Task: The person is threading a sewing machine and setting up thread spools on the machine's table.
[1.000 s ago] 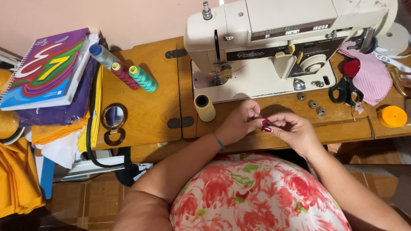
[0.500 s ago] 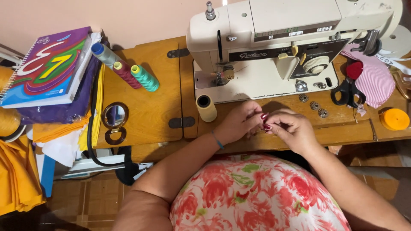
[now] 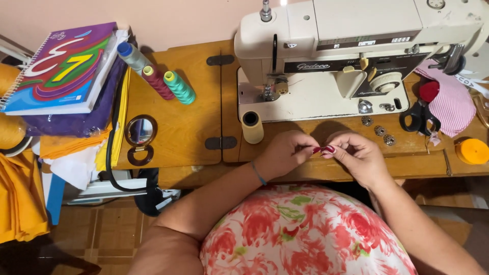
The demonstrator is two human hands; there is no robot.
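Hands: we bring our left hand (image 3: 285, 153) and right hand (image 3: 356, 155) together at the front edge of the sewing table (image 3: 178, 127), fingertips meeting.
Grip: both hands are closed in a pinch on something tiny between the red-painted nails; we cannot tell what it is, probably thread or a small part.
Why held so: we judge the work is kept close to the body and low, where we can look straight down on it.
Sewing machine: the cream sewing machine (image 3: 351, 46) stands just behind the hands, its needle end to our left.
Cream spool: a cream spool (image 3: 252, 126) stands upright just left of the left hand, near the machine base.
Bobbins: small metal bobbins (image 3: 379, 131) lie just beyond the right hand.
Scissors: black-handled scissors (image 3: 420, 116) rest to the right, beside a striped pink cloth (image 3: 451, 104).
Left side: three thread cones (image 3: 158, 79), a small round mirror (image 3: 140, 131) and a spiral notebook (image 3: 61, 69) lie well apart from the hands.
In the way: the cream spool and the bobbins sit closest to our hands.
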